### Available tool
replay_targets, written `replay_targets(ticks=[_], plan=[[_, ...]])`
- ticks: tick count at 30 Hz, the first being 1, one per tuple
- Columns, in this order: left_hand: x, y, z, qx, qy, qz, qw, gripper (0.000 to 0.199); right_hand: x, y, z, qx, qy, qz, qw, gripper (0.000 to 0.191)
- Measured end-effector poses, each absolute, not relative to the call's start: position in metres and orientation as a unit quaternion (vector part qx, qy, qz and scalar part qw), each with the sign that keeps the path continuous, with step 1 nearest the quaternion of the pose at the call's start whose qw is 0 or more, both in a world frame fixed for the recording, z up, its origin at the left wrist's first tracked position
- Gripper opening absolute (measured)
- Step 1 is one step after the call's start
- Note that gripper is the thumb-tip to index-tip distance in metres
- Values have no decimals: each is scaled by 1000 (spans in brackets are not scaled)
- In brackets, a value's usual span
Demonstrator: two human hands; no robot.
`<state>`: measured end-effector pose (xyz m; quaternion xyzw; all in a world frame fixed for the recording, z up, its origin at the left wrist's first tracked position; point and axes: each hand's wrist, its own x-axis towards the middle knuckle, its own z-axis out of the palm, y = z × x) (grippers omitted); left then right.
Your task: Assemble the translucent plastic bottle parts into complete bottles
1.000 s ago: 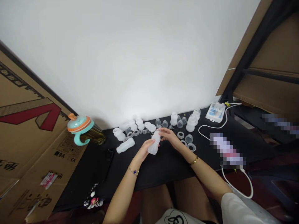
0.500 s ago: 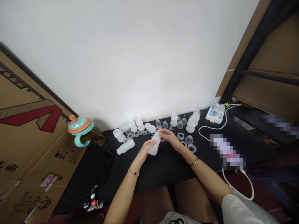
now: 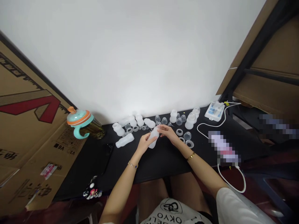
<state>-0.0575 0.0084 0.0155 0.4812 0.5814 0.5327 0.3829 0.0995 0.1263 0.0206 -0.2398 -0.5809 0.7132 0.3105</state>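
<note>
A frosted white baby bottle [image 3: 153, 138] is held tilted above the black table, its neck pointing away from me. My left hand [image 3: 145, 143] is wrapped around the bottle's body. At the neck, the fingers of my right hand [image 3: 168, 133] pinch a small clear part that looks like a nipple; its outline is mostly hidden by them. Another bottle [image 3: 125, 140] lies on its side left of my hands. Right of my right hand are a clear ring [image 3: 179, 132], a clear dome cap [image 3: 187, 135] and another ring [image 3: 189, 143].
Several white bottles [image 3: 139, 120] and clear caps [image 3: 164, 120] line the wall side. A teal-lidded jug [image 3: 81, 124] stands left beside a large cardboard box [image 3: 30, 124]. On the right are a white case [image 3: 215, 111], a white cable [image 3: 211, 125] and a blurred-out item [image 3: 224, 147].
The camera view has shifted slightly. My left hand has moved a little up the bottle, and my right fingers have drawn closer around its neck.
</note>
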Motion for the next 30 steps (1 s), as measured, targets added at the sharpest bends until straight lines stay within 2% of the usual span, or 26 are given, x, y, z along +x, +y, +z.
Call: replay_targets(ticks=[17,24,30], plan=[[-57,7,14,534,646,490,240,42,97,128,14,-246,-598,694,316,42],[-57,5,17,540,666,469,214,47,97,127,16,-249,-604,688,316,42],[-55,5,15,538,662,476,213,42,97,125,17,-257,-600,688,316,42]])
